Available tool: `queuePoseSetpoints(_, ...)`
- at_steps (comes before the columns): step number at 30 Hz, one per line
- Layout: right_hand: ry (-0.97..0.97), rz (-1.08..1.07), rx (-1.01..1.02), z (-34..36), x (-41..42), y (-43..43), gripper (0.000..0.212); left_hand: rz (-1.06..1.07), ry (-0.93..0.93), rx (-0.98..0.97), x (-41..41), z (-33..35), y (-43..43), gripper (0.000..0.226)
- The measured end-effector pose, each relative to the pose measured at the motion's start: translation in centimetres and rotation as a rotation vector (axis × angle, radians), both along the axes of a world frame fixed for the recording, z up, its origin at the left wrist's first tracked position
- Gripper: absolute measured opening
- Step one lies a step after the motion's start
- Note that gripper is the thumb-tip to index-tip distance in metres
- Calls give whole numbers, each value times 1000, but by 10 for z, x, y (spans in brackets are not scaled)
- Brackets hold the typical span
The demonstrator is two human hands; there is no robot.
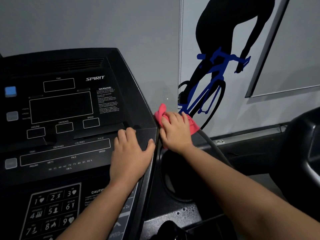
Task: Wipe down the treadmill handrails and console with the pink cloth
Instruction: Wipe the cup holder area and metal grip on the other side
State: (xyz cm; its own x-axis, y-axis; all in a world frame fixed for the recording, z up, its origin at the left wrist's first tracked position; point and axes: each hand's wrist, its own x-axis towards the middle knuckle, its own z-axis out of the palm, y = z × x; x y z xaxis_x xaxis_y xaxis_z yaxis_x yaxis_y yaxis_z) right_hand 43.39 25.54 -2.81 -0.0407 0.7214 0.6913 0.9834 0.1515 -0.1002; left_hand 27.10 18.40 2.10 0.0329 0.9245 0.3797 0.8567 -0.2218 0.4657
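Pink and crumpled, the cloth [161, 112] sits under the right hand [174, 130], whose fingers curl over it and clasp it against the right-hand edge of the treadmill console [69, 104]. One bunched fold sticks up past the fingertips and another corner shows beyond the knuckles on the far side. The cloth lies just where a grey handrail [213, 146] meets the console's side; from there the rail slants down towards the person and passes behind the right forearm.

Just beside it, the left hand [131, 153] lies flat on the console face, palm down and holding nothing. Its fingers are relaxed and its thumb is spread out to the same right edge, a short way from the cloth. The fingertips reach the ledge below the display windows, near the printed word PULSE.

Outward from the hands, the black console carries dark, unlit display frames, the SPIRIT logo, a warning text block and a blue button [10, 91] at far left. A numbered keypad [52, 210] sits below the left forearm. Under the right forearm a round cup-holder recess [173, 179] opens in the side tray, with small droplets [187, 209] on the surface below it.

Behind, a grey wall [103, 23] bears a cyclist graphic [216, 66] with a blue bike. Dark moulded plastic of another machine [303, 144] fills the right edge.
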Motion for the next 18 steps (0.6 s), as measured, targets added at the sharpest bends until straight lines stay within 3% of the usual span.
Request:
queuePoseSetpoints(3,16,43,-69,9,23,7,39,-18,-48,-35,-5,1,2,50)
queuePoseSetpoints(6,293,-60,-228,15,41,1,51,-30,-57,-43,-7,0,1,50)
queuePoseSetpoints(12,689,-171,-551,0,87,-19,48,-26,-38,-10,-5,-2,0,49)
queuePoseSetpoints(15,668,-144,-583,-9,97,-22,41,-9,-3,6,-1,-2,-1,46)
queuePoseSetpoints(18,582,-281,-385,-11,76,-18,43,-3,26,27,1,-1,-1,45)
